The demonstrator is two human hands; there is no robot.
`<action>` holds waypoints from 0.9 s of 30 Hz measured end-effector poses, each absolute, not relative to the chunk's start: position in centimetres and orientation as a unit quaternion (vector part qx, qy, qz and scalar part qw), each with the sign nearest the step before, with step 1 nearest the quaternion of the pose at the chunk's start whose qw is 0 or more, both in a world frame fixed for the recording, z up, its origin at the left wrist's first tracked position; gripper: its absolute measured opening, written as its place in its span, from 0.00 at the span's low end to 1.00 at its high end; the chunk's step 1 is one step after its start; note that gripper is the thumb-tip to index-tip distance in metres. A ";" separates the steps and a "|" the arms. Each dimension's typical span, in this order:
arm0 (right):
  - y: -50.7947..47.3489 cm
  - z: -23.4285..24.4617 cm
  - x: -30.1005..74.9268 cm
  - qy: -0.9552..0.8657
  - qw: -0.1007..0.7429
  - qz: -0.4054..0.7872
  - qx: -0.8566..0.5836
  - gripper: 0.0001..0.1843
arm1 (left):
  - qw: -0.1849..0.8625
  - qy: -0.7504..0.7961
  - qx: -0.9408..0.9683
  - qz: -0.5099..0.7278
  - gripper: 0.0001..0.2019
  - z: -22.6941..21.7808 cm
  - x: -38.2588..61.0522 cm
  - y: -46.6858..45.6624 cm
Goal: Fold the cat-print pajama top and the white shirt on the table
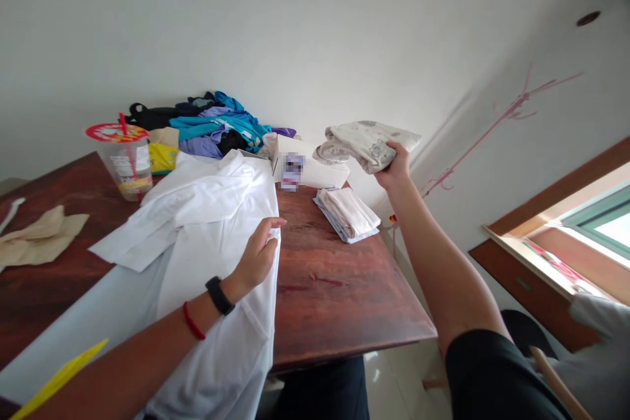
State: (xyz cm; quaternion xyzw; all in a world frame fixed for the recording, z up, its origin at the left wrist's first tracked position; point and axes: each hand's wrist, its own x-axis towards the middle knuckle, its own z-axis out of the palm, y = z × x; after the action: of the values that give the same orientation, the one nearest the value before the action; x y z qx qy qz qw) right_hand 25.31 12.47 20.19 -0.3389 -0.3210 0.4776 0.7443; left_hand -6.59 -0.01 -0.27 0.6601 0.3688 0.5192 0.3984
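Observation:
My right hand is closed on the near edge of a folded pale garment with a grey print. It holds the garment in the air at the back right, above a white box. My left hand hovers at or just over the right edge of a white shirt; whether it touches the cloth is hard to tell. Its thumb and forefinger are apart, with nothing seen between them. The shirt is spread across the table, and part of it hangs over the front edge. A small folded stack, pinkish over light blue, lies below the held garment.
A plastic cup with a red lid and straw stands at the left, near crumpled brown paper. Rumpled clothes are heaped against the wall beside the white box. A pink coat rack is at the right, beyond the wooden table.

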 end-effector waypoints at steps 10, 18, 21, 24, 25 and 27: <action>6.1 2.0 30.5 -0.154 0.727 0.496 -0.448 0.16 | 0.404 0.339 0.692 0.493 0.16 0.0 -6.4 -0.4; 4.7 1.3 31.0 -0.173 0.747 0.500 -0.402 0.14 | 0.401 0.345 0.711 0.463 0.15 -0.1 -6.7 -0.1; 3.6 0.8 31.2 -0.197 0.743 0.470 -0.434 0.11 | 0.395 0.336 0.715 0.470 0.17 -0.2 -6.8 0.1; 2.4 -0.2 31.6 -0.199 0.749 0.376 -0.509 0.08 | 0.385 0.325 0.726 0.468 0.17 -0.1 -6.7 -0.1; 2.0 -0.6 31.8 -0.191 0.757 0.341 -0.524 0.07 | 0.383 0.324 0.730 0.464 0.17 -0.1 -6.7 -0.2; 1.2 -1.2 31.9 -0.165 0.781 0.268 -0.540 0.07 | 0.380 0.326 0.738 0.452 0.17 0.0 -6.6 -0.4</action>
State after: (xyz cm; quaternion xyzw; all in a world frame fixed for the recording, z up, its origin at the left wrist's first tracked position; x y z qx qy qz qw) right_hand 31.93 1.23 -1.17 -0.5395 -0.1647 0.2676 0.7811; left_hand -6.64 -0.41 -0.01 0.7382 0.3257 0.4520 0.3802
